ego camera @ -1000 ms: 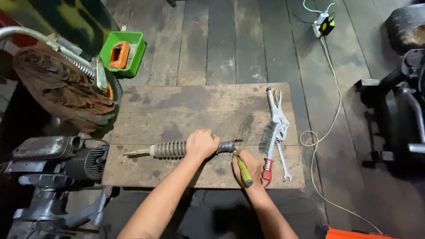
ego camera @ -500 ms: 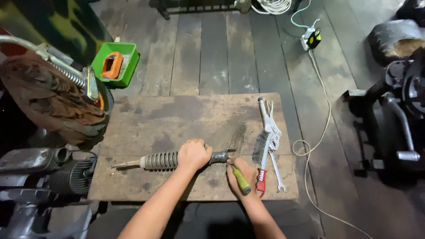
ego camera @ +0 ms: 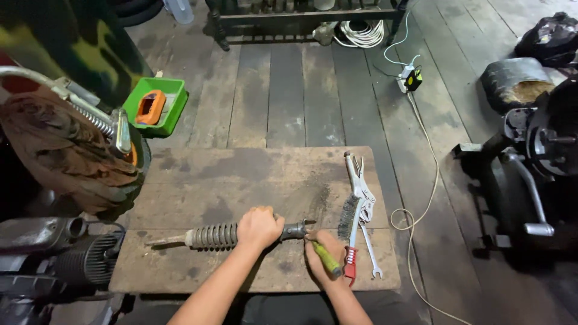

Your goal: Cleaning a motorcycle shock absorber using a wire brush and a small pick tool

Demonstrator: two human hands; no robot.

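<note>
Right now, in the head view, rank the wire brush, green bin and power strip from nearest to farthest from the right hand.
1. wire brush, just right of the right hand.
2. green bin, far upper left.
3. power strip, top right on the floor; close to the bin's distance.

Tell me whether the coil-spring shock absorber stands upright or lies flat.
Flat: the shock absorber lies lengthwise on the wooden board, gripped by the left hand.

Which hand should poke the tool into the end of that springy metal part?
The right hand. It already holds the yellow-green-handled tool with its tip right at the end of the spring-covered part. The left hand is busy gripping that part on the wooden board, likely steadying it.
</note>
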